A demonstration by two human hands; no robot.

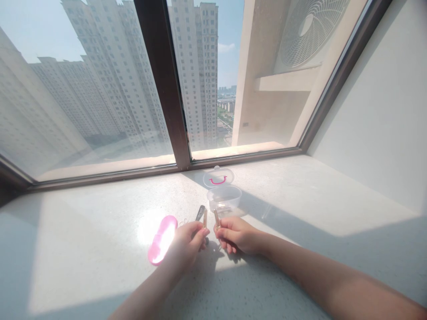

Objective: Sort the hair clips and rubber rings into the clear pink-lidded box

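My left hand (193, 238) is closed around a slim gold-coloured metal tool (205, 218), held upright. My right hand (238, 234) pinches a similar slim gold-coloured tool (217, 218), tilted slightly left. A small gap separates the two tools, and their exact kind is too small to tell. Just beyond my right hand stands a clear plastic box (224, 198) with its lid (218, 178) flipped back, a pink handle on it. A black slim item (200, 213) shows behind my left hand, partly hidden. To the left lies a glossy pink oblong case (163, 240), partly covered by my wrist.
Thin metal loops (184, 222) lie between the pink case and the black item. The pale speckled sill (100, 249) runs up to a dark window frame (182, 146). A white wall (373, 133) bounds the right side. Strong sunlight glares off the pink case.
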